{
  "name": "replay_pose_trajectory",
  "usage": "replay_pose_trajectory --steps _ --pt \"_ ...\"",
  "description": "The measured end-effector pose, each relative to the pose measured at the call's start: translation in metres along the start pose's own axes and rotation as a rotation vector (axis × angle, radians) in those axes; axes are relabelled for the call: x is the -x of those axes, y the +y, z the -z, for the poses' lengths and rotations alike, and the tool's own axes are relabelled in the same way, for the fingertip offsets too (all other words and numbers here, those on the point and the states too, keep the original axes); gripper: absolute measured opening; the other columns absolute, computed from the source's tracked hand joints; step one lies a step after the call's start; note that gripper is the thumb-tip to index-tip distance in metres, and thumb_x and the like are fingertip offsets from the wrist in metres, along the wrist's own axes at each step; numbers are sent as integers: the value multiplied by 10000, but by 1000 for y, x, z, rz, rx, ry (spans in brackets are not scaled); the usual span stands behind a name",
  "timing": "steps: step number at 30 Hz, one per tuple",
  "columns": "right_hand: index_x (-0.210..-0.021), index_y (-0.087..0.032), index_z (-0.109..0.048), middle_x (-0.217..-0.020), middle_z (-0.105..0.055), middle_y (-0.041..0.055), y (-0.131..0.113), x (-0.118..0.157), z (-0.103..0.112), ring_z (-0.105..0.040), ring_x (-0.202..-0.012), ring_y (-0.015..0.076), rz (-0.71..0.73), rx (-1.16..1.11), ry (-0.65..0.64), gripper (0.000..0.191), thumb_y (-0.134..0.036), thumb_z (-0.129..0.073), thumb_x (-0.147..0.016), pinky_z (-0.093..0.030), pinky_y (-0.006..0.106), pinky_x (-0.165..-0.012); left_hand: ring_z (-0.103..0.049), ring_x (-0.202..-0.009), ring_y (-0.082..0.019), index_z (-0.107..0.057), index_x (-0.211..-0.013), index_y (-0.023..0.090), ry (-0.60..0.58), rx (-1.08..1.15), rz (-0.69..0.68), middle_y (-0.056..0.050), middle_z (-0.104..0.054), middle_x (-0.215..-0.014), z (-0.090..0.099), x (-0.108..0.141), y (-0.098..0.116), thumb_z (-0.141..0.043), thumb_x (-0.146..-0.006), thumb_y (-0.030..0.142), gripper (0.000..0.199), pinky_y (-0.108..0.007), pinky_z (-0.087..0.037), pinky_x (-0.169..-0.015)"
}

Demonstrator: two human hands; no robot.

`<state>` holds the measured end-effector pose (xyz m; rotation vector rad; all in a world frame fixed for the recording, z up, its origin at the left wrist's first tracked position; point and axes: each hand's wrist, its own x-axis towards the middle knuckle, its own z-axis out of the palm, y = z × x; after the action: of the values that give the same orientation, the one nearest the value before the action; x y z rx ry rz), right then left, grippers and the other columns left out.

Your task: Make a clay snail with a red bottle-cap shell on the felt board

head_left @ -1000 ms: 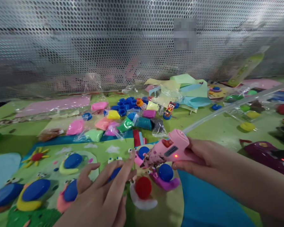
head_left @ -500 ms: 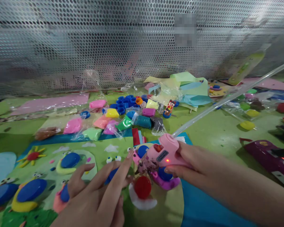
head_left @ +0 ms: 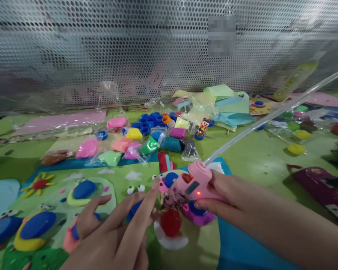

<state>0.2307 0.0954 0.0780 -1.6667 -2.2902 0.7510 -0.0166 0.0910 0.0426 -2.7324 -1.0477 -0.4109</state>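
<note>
My right hand (head_left: 222, 195) is wrapped around a pink hot glue gun (head_left: 201, 182) with a lit red light and a long clear glue stick (head_left: 259, 122) out of its back. The gun's dirty nozzle end hangs just above a red bottle cap (head_left: 171, 222) with white clay below it. Beside the nozzle my left hand (head_left: 118, 228) lies spread over the clay picture (head_left: 126, 168), its fingers stretched out. One fingertip is by a pink clay snail with a blue cap (head_left: 171, 179). A purple clay snail (head_left: 199, 217) sits partly hidden under the gun.
Bagged coloured clay (head_left: 87, 148) and blue bottle caps (head_left: 149, 122) lie behind the picture, near paper scraps (head_left: 231, 101). A purple glue gun (head_left: 318, 189) rests at the right. A perforated metal panel (head_left: 129, 48) stands behind the table.
Very little differs. The pink glue gun has shifted slightly left relative to the picture, and its glue stick has swung a little. My left hand stays nearly still.
</note>
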Motion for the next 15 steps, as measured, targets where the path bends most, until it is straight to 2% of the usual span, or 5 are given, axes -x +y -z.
replay_pose_trajectory --steps 2,4,8,12,15 --pt "-754 -223 -565 -643 -535 -18 0 -1 0 -435 -520 105 10 5 4 174 -307 -449 -852 -299 231 -463 -644 -880 -228 -89 -1399 147 35 6 6 -65 -677 -1026 -1 0 0 -318 -734 69 707 -527 -67 -1042" --pt "-764 -220 -564 -644 -537 -18 0 -4 1 -437 -520 104 10 15 4 189 -327 -440 -858 -296 230 -461 -649 -867 -232 -91 -1400 164 45 11 33 -48 -688 -992 -2 0 1 -309 -733 70 709 -541 -124 -1032" --pt "-716 -209 -537 -626 -541 -14 -3 -6 4 -446 -513 104 -25 15 -15 250 -374 -420 -864 -305 233 -462 -646 -879 -240 -32 -1404 163 -38 40 68 -32 -703 -918 -4 -1 3 -305 -729 91 731 -502 -309 -957" --pt "-709 -211 -524 -626 -547 -14 -5 -4 4 -446 -503 103 -48 10 -11 253 -377 -412 -863 -310 229 -452 -639 -894 -232 -46 -1405 186 -49 19 100 -35 -696 -952 -6 -1 2 -313 -724 116 736 -471 -325 -948" --pt "-699 -213 -533 -634 -556 -14 -6 -3 3 -459 -518 103 -31 21 21 237 -362 -434 -854 -320 222 -458 -631 -901 -243 -52 -1408 184 -40 32 67 -25 -697 -956 -7 -1 0 -344 -713 154 754 -441 -372 -915"
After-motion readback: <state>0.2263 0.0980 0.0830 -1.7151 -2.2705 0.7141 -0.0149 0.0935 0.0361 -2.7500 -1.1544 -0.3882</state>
